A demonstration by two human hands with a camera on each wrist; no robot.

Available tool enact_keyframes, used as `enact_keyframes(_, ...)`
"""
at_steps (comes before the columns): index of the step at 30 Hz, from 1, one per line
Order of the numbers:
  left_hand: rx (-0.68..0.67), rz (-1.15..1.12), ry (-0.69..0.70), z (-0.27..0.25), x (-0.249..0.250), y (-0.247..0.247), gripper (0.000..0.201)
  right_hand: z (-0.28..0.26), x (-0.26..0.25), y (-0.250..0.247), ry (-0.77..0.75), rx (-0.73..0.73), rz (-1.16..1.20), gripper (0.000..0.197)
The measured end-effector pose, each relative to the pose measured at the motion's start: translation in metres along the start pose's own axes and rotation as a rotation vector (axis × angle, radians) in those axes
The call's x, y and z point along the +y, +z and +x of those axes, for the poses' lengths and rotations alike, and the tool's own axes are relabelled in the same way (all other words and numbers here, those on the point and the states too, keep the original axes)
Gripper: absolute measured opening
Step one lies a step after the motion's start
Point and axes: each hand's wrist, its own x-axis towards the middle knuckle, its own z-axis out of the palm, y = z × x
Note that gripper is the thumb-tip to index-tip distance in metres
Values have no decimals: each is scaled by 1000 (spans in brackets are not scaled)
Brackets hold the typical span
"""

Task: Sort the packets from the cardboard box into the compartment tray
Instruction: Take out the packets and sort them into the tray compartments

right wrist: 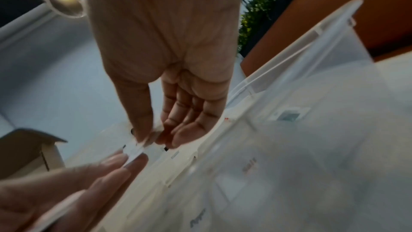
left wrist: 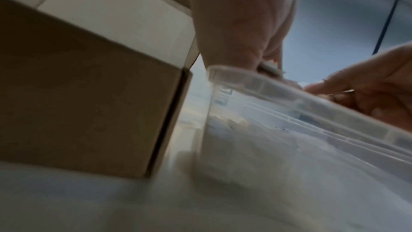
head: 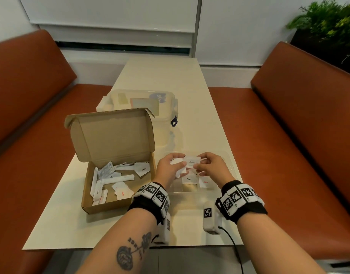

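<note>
Head: both hands meet center-frame over the clear tray [head: 232,169]. Left hand [head: 170,167] pinches a small stack of packets; right hand [head: 207,165] pinches the top Pepper packet [head: 192,162] at its right edge. More packets lie in the box [head: 118,206], lower left; one Pepper and one Salt packet already sit in the tray.

Left wrist: blurred; box wall at left, tray rim [left wrist: 289,87] running right, both hands above it.

Right wrist: thumb and fingers [right wrist: 185,130] nip a thin white edge.

Handling: likely light, limp, slick paper; pinch a sealed edge and peel off one at a time.
</note>
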Motion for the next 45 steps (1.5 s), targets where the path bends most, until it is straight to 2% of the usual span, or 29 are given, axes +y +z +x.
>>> enact_keyframes(3,-11,69,29,1,-1,0,16,3,1,1,-86,44,-193,11)
enact_keyframes(6,97,121,127,4,-2,-1,14,6,4,1,-81,80,-311,3)
enact_keyframes(10,194,-14,174,7,-2,-3,25,6,13,5,-53,29,-484,7)
enact_keyframes(15,177,-112,150,8,-2,-4,25,11,15,21,-126,-81,-822,8)
enact_keyframes(20,168,-141,152,9,-2,-7,25,16,21,28,-224,-91,-965,10)
enact_keyframes(23,162,-118,138,9,-2,-7,25,14,25,30,-255,-59,-929,7)
enact_keyframes(26,154,-153,94,8,0,-7,25,12,30,32,-243,-57,-904,22)
enact_keyframes(34,119,-201,-51,6,8,-9,30,18,32,37,-171,-31,-964,42)
enact_keyframes(37,111,-146,-62,4,10,-8,40,17,31,36,-158,-36,-947,35)
enact_keyframes(39,89,-118,-67,2,11,-9,45,16,28,36,-169,3,-830,21)
enact_keyframes(41,55,-73,-61,0,13,-10,49,17,22,36,-176,98,-579,9)
enact_keyframes(43,21,18,-42,0,15,-11,52,17,12,36,-166,144,-332,12)
enact_keyframes(45,-12,114,-9,-2,17,-12,51,18,2,36,-128,95,-205,13)
